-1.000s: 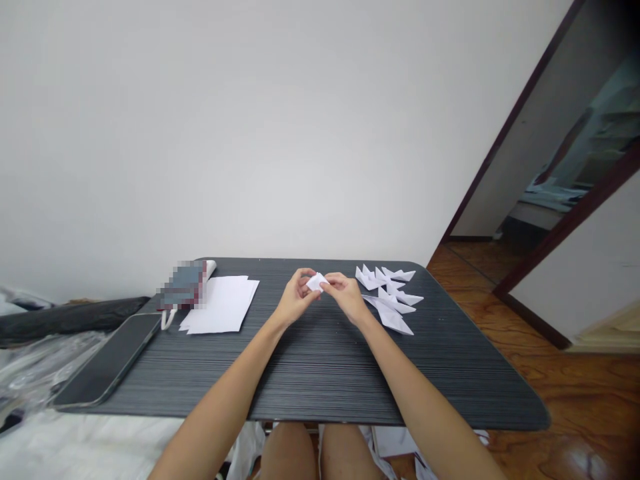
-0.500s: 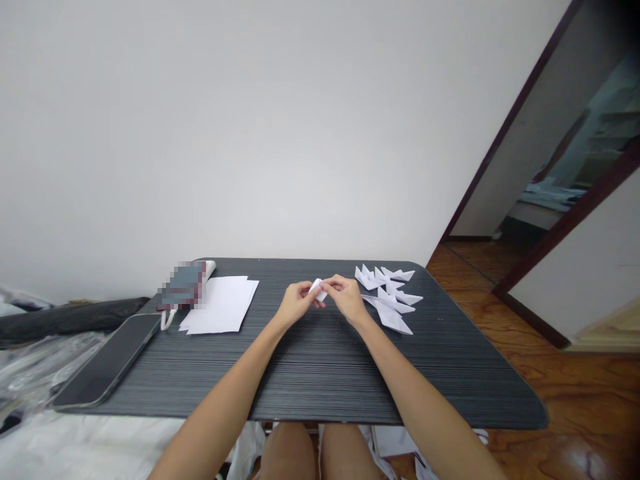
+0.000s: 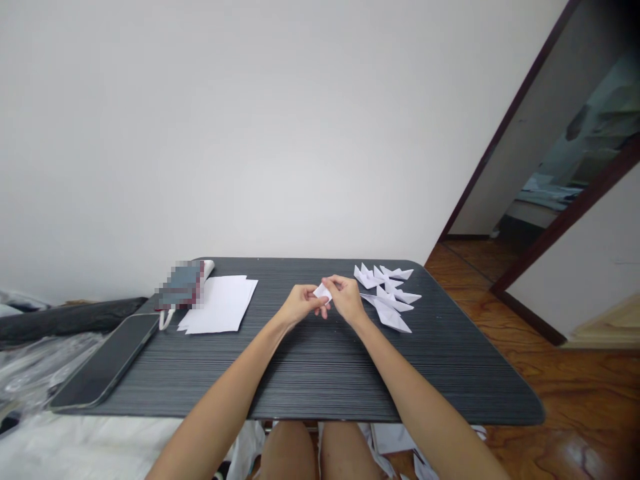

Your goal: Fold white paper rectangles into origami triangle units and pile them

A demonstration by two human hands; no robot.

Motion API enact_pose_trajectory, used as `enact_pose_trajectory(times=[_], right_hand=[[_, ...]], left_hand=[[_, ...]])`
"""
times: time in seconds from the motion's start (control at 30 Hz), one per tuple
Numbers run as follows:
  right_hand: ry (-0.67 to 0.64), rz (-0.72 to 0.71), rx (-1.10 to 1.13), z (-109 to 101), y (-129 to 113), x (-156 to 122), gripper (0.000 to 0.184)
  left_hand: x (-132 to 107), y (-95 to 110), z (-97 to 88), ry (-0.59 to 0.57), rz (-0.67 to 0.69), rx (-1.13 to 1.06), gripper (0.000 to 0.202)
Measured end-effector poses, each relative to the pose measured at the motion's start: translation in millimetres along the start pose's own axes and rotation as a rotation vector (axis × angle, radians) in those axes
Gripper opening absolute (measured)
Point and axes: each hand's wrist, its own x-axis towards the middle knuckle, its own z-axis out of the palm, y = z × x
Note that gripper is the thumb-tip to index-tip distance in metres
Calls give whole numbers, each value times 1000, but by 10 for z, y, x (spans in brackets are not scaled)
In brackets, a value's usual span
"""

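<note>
Seemingly, left hand (image 3: 299,303) and right hand (image 3: 347,297) pinch paper (image 3: 323,292).

Open tabletop (image 3: 320,383) runs between the forearms (image 3: 235,387) and over the near right corner. Sheets (image 3: 220,303) and phone (image 3: 107,360) obstruct the left, folded papers (image 3: 393,317) the right hand's (image 3: 347,298) outer side; the wall (image 3: 320,133) bounds the far edge.

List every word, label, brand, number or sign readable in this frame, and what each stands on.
None can be read.
Pixelated, red-edged item: obscured, so any print is unreadable.
Dark phone: no lettering visible on its face.
Paper sheets, folded paper pieces, small folded paper being held: no writing visible.
</note>
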Motion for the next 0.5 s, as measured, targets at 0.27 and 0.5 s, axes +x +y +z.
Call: enact_pose_trajectory(times=[0.27, 0.5], right_hand=[[-95, -156, -318, -75, -13, 23, 36], [-37, -251, -502, -62, -5, 23, 41]], left_hand=[[-51, 40, 16, -48, -37, 2, 29], [-32, -75, 128, 195, 37, 93, 38]])
